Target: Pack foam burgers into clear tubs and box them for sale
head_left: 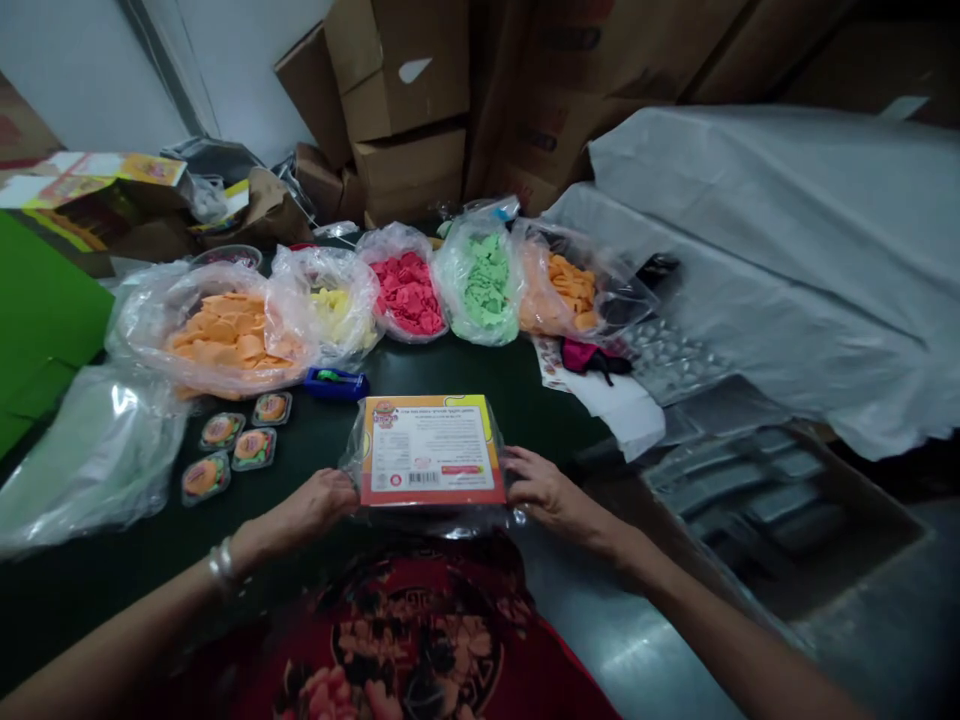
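A flat printed box [431, 450] with a white label panel, barcode and orange-red edge lies before me at the table's front. Clear plastic film, apparently a bag [349, 445], wraps it and sticks out past its sides. At the box's left side, my left hand [337, 495] is closed on the film, its fingertips partly hidden. My right hand [536, 485] grips the film at the right side, fingers bent against the box's edge. To the left lie several small clear packs [253, 449] with burger-like pieces inside. A blue tape dispenser [337, 384] stands behind the box.
Open plastic bags of orange pieces [225, 335], yellow pieces [334, 312], red pieces [407, 293], green pieces [486, 280] and more orange pieces [571, 285] line the dark table's back. At right sits a carton [862, 540] holding grey trays. Cardboard boxes [409, 170] stand behind.
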Tool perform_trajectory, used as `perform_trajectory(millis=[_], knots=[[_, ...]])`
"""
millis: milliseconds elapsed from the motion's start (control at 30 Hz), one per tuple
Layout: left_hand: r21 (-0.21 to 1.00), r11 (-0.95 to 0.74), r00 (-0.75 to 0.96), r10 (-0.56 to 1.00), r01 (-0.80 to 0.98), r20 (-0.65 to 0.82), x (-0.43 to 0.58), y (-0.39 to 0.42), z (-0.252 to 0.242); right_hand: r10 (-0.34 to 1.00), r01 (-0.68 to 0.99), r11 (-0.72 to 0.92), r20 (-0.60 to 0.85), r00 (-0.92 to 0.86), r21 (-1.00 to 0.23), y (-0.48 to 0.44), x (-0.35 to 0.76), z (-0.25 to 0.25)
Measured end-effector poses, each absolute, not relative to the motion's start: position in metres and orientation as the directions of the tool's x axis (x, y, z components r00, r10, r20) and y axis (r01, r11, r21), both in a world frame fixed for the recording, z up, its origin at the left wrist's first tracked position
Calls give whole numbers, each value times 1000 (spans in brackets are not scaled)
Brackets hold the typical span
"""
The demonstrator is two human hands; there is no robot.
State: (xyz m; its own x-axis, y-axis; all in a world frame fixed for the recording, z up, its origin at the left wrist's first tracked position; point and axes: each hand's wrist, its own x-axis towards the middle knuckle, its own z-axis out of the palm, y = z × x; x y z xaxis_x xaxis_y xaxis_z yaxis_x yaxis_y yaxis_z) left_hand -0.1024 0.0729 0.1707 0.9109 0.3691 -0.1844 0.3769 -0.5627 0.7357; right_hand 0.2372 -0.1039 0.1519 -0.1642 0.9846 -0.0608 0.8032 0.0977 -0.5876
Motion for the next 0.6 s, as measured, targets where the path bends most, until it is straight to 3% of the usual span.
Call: perform_trajectory(millis=[100,267,333,467,600], knots=[[788,-534,936,321,305,-145,-91,70,173,998,836,48,-8,-63,-547,-104,227,148],[752,-553,933,247,358,-262,-94,80,188,1000,841,-6,-17,-4,-541,-112,221,153],[779,-487,919,228,395,-323,-93,83,187,999,839,-46,-45,26,-543,-113,218,155],[731,-312,784,389,607,-485,-80,80,171,979,843,-198,-63,193,-501,-104,199,151],[722,-260,743,449,641,-497,-72,75,156,943,832,-328,-104,315,-448,-89,179,143]])
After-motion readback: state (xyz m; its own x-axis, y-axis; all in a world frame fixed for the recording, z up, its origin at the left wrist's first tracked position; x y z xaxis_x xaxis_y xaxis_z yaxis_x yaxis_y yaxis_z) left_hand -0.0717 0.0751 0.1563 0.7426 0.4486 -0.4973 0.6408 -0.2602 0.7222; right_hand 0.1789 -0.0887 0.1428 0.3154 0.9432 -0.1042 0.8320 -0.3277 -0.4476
